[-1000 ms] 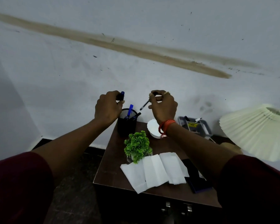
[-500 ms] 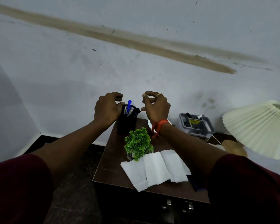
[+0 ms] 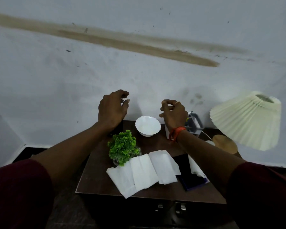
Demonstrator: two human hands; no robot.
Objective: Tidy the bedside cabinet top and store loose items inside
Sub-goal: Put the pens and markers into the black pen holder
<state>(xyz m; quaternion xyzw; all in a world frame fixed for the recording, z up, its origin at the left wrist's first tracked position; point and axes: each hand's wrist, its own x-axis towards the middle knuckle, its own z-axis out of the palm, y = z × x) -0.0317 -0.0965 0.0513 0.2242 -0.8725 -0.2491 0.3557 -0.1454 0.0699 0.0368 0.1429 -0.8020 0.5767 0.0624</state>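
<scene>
"Cabinet top [image 3: 96,179], where was it?" asked one.

"It was low in the middle, dark brown, against the white wall [image 3: 56,80]; two metal handles [image 3: 180,208] showed on its front," said the other.

"What lay on it?"

"A white bowl [image 3: 147,126] stood at the back; a little green plant [image 3: 122,146] stood nearer, to the left; white paper napkins [image 3: 144,172] lay spread at the front, right up against the plant; a dark book [image 3: 191,182] lay on their right, partly under them; a grey tray [image 3: 194,123] sat at the back right, but I could not tell if it stood on the cabinet."

"And the hands?"

"The left hand [image 3: 112,109] hung above the back left corner; its fingers were loosely bent and apart; it held nothing; the right hand [image 3: 173,113] hung to the right of the bowl, in front of the grey tray; its fingers were loosely bent too; I saw nothing in it; an orange thread [image 3: 176,133] went round its wrist."

"Anything else?"

"A cream pleated lampshade [image 3: 246,121] was off to the right; a round wooden base [image 3: 224,143] sat below it; a long brown stain [image 3: 139,47] ran across the wall; something dark peeked out under the left wrist, but I could not tell what."
</scene>
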